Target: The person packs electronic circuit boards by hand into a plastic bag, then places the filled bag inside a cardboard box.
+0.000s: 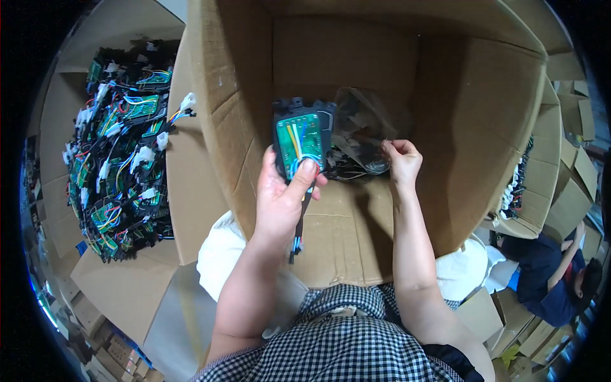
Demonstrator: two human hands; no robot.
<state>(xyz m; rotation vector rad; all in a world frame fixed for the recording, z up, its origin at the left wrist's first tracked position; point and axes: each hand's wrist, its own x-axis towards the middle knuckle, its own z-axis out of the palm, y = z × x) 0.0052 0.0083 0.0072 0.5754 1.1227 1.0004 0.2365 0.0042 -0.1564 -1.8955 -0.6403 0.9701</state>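
Hands meet over a large open cardboard box: left of it, a second box holds a heap of wired green circuit boards. Gripped by the left hand, thumb on its face, is a black module with a green board, its cable dangling. Beside it, the right hand pinches what looks like a clear plastic bag of dark parts.

two hands, one held board (many piled)
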